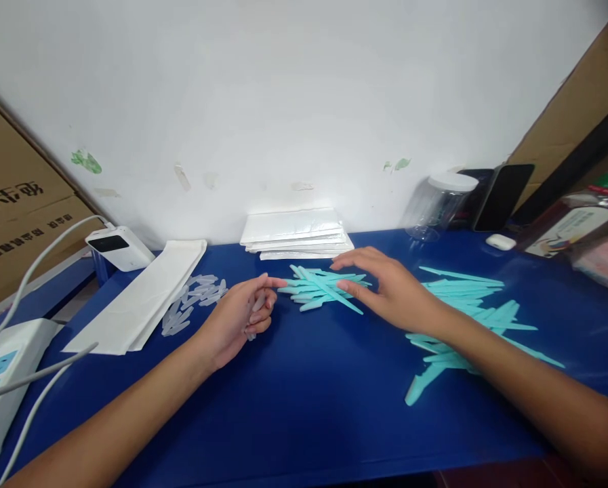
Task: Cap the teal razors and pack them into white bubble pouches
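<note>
My left hand (245, 308) has its lower fingers curled round a few small clear plastic blade covers (257, 303). Its index finger points right and meets the handle ends of a small pile of turquoise eyebrow razors (311, 288). Over the right side of that pile, my right hand (385, 281) is open, thumb and fingers spread apart. The thumb tip is close to the topmost razor; I cannot tell whether it touches. A larger heap of turquoise razors (466, 305) lies partly hidden under my right forearm. More clear covers (194, 298) lie scattered left of my left hand.
White folded sheets (141, 298) lie at left, and a stack of white packets (296, 234) rests against the wall. A white power bank (119, 247), cables and a power strip (9, 379) line the left. A clear jar (438, 207), phone (501, 196) and bottle (571, 220) stand back right.
</note>
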A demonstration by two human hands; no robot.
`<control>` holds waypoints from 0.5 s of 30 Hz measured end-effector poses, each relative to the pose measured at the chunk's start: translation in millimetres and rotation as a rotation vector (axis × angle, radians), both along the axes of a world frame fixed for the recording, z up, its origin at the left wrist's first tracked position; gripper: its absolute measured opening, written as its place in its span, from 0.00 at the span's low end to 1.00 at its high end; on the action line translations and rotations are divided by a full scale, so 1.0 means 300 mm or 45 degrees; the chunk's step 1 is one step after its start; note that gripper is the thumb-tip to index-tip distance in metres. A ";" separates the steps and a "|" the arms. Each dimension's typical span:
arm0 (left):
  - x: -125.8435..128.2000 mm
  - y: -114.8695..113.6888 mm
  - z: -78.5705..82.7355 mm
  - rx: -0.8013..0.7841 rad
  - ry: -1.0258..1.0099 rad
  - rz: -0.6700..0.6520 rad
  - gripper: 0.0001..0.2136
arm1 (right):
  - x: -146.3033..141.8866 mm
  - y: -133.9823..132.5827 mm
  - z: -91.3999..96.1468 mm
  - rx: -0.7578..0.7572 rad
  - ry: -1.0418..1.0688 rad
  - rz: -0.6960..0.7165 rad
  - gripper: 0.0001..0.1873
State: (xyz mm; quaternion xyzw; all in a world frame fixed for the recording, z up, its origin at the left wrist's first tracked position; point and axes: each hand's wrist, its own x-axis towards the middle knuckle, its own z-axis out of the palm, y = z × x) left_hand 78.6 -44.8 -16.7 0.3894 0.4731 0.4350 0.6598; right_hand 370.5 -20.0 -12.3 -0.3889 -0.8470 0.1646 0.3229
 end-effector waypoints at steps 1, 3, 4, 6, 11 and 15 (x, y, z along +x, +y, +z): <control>-0.003 0.000 0.002 -0.027 -0.048 -0.020 0.13 | 0.011 0.007 0.010 0.047 -0.016 -0.015 0.11; -0.007 -0.001 0.008 -0.049 -0.109 -0.063 0.17 | 0.046 0.030 0.033 0.137 -0.054 -0.084 0.10; -0.009 -0.003 0.011 -0.043 -0.109 -0.077 0.19 | 0.070 0.045 0.045 0.180 -0.079 -0.138 0.10; -0.011 -0.005 0.015 -0.018 -0.053 -0.083 0.21 | 0.132 0.084 0.067 0.227 -0.152 -0.268 0.12; -0.010 -0.012 0.019 0.060 0.088 -0.179 0.26 | 0.328 0.184 0.100 -0.060 -0.543 -0.615 0.15; -0.010 -0.022 0.020 0.151 0.138 -0.313 0.31 | 0.466 0.220 0.099 -0.385 -0.780 -0.646 0.11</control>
